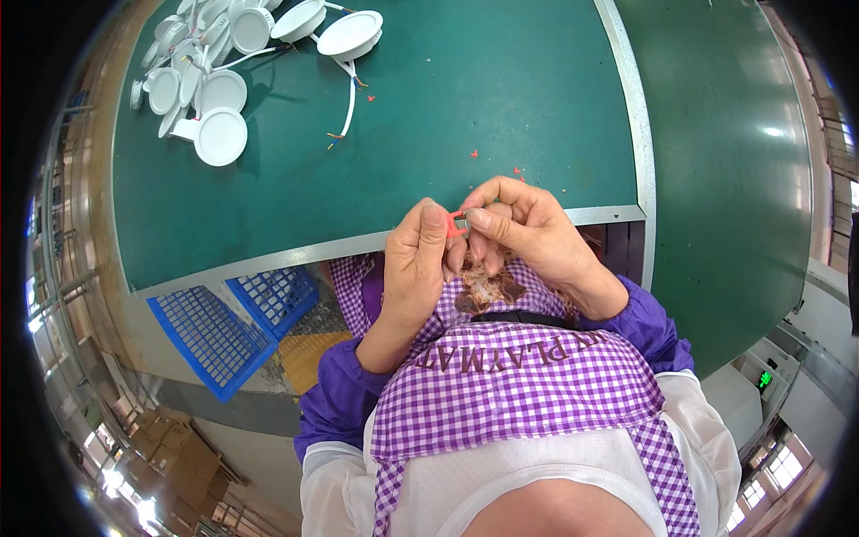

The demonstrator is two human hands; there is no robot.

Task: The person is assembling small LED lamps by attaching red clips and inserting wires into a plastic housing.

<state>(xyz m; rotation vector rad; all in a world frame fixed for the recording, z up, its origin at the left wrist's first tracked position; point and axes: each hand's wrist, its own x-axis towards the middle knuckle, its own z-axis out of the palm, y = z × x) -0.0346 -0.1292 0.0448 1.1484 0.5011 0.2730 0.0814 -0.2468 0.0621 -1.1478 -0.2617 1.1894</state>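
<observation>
A small red plastic piece (454,225), with a gap in its middle, is between my two hands just off the table's near edge. My left hand (414,264) is closed and grips its left end between thumb and fingers. From the other side, my right hand (537,234) pinches at its right end with thumb and forefinger. Something thin and greyish shows by the right thumb tip, too small to name. My other fingers curl below and partly hide the piece. Several tiny red bits (517,171) lie on the green table (385,170) beyond my hands.
Several round white lamps (221,136) with cables and bare wire ends are heaped at the table's far left. A metal strip (633,98) separates another green surface (725,161) on the right. Blue plastic baskets (215,338) stand below the near edge at left.
</observation>
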